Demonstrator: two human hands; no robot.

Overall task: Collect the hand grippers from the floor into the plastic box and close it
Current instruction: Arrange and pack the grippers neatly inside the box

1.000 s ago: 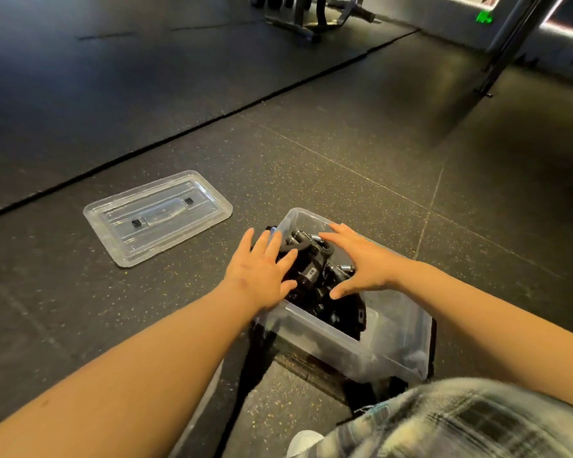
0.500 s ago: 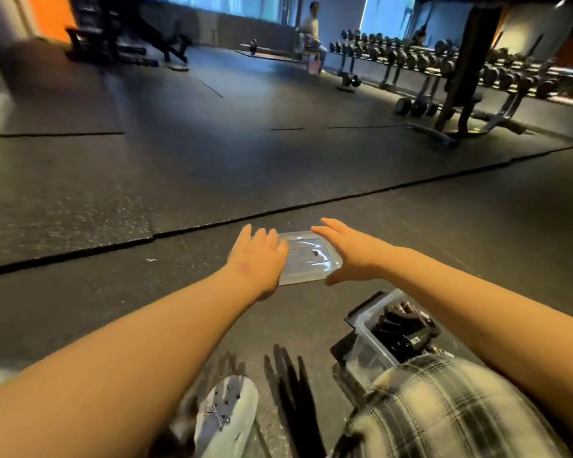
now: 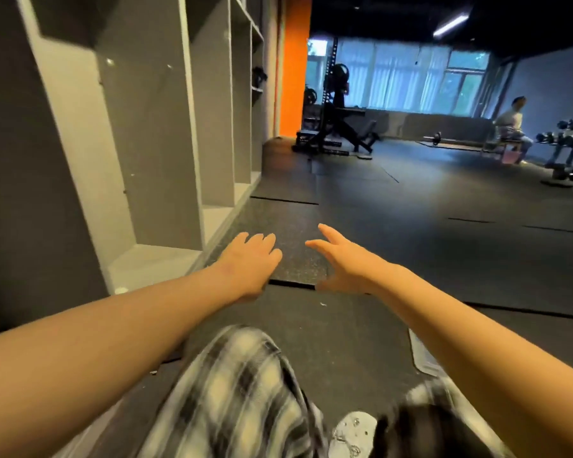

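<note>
Rubber floor (image 3: 411, 259) fills the frame, and none of the task items sit on it where I can see. No plastic box, no lid, no hand grippers in view, so the direction from my hands to the box is unknown.

Left hand (image 3: 248, 262): stretched forward, palm down, fingers straight and together, holding nothing. Right hand (image 3: 341, 262): also stretched forward, fingers spread, thumb dropped low, holding nothing. The two are near each other with a gap between them, over a mat seam (image 3: 291, 284). I can't tell whether either one touches the floor.

Only candidate: a pale grey sliver (image 3: 419, 355) on the floor, right against my right forearm and mostly hidden by it. It could be an edge of clear plastic, but I can't confirm that. I can't read its long axis from what shows. If it is the lid or the box, the right hand is nearer and has to pull back toward me.

Containers: the box is out of frame, so I can't check what is in it. Grey shelving (image 3: 166, 127) runs along my left. One far upper cubby holds something dark, too small to identify.

My judgement: look down and find the box before reaching for anything.

Also in view: my plaid trousers (image 3: 239, 391), my shoe (image 3: 353, 431), and a seated person (image 3: 513, 123) far off by a dumbbell rack (image 3: 566, 143).
</note>
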